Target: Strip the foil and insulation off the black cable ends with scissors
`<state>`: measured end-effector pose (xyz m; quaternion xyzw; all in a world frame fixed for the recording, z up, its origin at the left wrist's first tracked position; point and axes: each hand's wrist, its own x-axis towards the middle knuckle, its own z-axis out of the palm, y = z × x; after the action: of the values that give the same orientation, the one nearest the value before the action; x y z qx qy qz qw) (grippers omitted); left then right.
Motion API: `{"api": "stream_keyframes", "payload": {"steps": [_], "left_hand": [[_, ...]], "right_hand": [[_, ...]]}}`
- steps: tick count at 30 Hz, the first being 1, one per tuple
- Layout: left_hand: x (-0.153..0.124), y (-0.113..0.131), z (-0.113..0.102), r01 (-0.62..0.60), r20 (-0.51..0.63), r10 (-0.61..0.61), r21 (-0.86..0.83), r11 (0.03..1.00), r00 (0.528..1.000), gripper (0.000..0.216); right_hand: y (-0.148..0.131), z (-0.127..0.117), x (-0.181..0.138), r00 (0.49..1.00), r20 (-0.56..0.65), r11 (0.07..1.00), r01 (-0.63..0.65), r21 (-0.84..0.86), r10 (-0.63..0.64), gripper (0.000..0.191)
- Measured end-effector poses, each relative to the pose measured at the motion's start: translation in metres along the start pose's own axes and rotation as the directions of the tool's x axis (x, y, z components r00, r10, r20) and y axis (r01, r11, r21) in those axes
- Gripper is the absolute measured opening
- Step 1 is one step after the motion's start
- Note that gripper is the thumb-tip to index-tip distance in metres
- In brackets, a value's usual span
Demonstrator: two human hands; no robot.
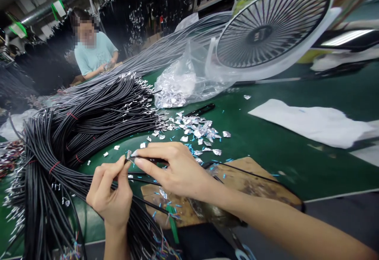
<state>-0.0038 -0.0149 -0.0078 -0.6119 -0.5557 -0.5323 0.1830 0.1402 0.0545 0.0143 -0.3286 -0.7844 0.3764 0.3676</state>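
While left hand steadies, right hand apparently pinches cable.

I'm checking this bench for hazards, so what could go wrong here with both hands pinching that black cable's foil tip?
1. The foil tip looks sharp-edged; the left hand and right hand pinch it bare, so a nick seems possible.
2. The fan faces the loose foil scraps; running, it might scatter them.
3. The cable bundle overhangs the green table and could snag or slide.
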Motion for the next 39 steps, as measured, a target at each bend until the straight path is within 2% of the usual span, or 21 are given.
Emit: {"api": "stream_keyframes", "payload": {"steps": [4, 8, 10, 13, 19, 24, 26, 27, 28, 30, 31, 32, 33, 34, 35, 37, 39], "left_hand": [[0.000, -0.001, -0.001, 0.049, 0.102, -0.056, 0.072, 0.996, 0.993, 0.013], [0.000, -0.002, 0.000, 0.175, 0.100, -0.172, -0.021, 0.984, 0.980, 0.011], [0.000, -0.003, 0.001, 0.160, 0.108, -0.149, -0.098, 0.982, 0.983, 0.015], [-0.001, -0.004, 0.002, 0.127, 0.121, -0.107, -0.165, 0.978, 0.987, 0.022], [0.000, -0.001, 0.004, 0.152, 0.133, -0.135, -0.132, 0.980, 0.982, 0.019], [0.002, 0.001, 0.003, 0.091, 0.162, -0.075, -0.096, 0.991, 0.984, 0.011], [0.003, 0.000, 0.000, 0.165, 0.213, -0.133, -0.136, 0.977, 0.968, 0.012], [0.003, 0.000, -0.002, 0.243, 0.283, -0.194, -0.152, 0.958, 0.939, 0.015], [0.004, -0.001, -0.004, 0.339, 0.381, -0.261, -0.154, 0.928, 0.887, 0.020], [0.007, -0.002, -0.007, 0.531, 0.585, -0.383, -0.098, 0.842, 0.715, 0.030], [0.008, -0.003, -0.008, 0.600, 0.648, -0.428, -0.056, 0.798, 0.630, 0.034], [0.010, -0.004, -0.007, 0.642, 0.669, -0.463, -0.029, 0.766, 0.582, 0.037], [0.011, -0.005, -0.006, 0.666, 0.657, -0.492, -0.021, 0.746, 0.571, 0.038], [0.013, -0.006, -0.004, 0.673, 0.619, -0.513, -0.035, 0.738, 0.594, 0.038], [0.013, -0.006, -0.003, 0.667, 0.560, -0.526, -0.067, 0.742, 0.641, 0.038], [0.012, -0.009, 0.000, 0.636, 0.435, -0.529, -0.145, 0.758, 0.729, 0.034], [0.009, -0.011, 0.002, 0.603, 0.350, -0.515, -0.214, 0.769, 0.782, 0.025]], "right_hand": [[0.000, -0.001, 0.001, 1.000, -0.002, 0.999, -0.011, 0.033, 0.011, 0.018], [0.000, -0.002, 0.005, 0.999, -0.025, 0.984, -0.027, 0.176, 0.032, 0.016], [0.001, -0.002, 0.007, 1.000, -0.022, 0.951, 0.016, 0.307, -0.010, 0.017], [0.001, -0.001, 0.008, 0.997, -0.009, 0.906, 0.071, 0.417, -0.074, 0.029], [0.001, 0.003, 0.005, 0.989, -0.095, 0.925, 0.143, 0.352, -0.117, 0.029], [0.004, 0.007, 0.006, 0.996, -0.082, 0.940, 0.053, 0.336, -0.027, 0.027], [0.009, 0.007, 0.008, 0.987, -0.108, 0.952, 0.146, 0.269, -0.120, 0.025], [0.012, 0.006, 0.009, 0.967, -0.107, 0.947, 0.248, 0.202, -0.231, 0.022], [0.016, 0.004, 0.010, 0.927, -0.089, 0.921, 0.373, 0.110, -0.365, 0.021], [0.023, -0.001, 0.011, 0.782, 0.025, 0.774, 0.620, -0.126, -0.623, 0.023], [0.026, -0.003, 0.011, 0.714, 0.089, 0.681, 0.691, -0.242, -0.694, 0.024], [0.028, -0.004, 0.010, 0.661, 0.149, 0.591, 0.733, -0.337, -0.736, 0.026], [0.029, -0.005, 0.010, 0.632, 0.183, 0.526, 0.746, -0.408, -0.753, 0.028], [0.029, -0.005, 0.009, 0.628, 0.191, 0.499, 0.737, -0.456, -0.754, 0.029], [0.028, -0.005, 0.008, 0.643, 0.178, 0.504, 0.717, -0.482, -0.745, 0.028], [0.027, -0.002, 0.008, 0.720, 0.090, 0.599, 0.633, -0.490, -0.688, 0.024], [0.027, 0.000, 0.008, 0.814, -0.024, 0.734, 0.511, -0.448, -0.580, 0.026]]}}
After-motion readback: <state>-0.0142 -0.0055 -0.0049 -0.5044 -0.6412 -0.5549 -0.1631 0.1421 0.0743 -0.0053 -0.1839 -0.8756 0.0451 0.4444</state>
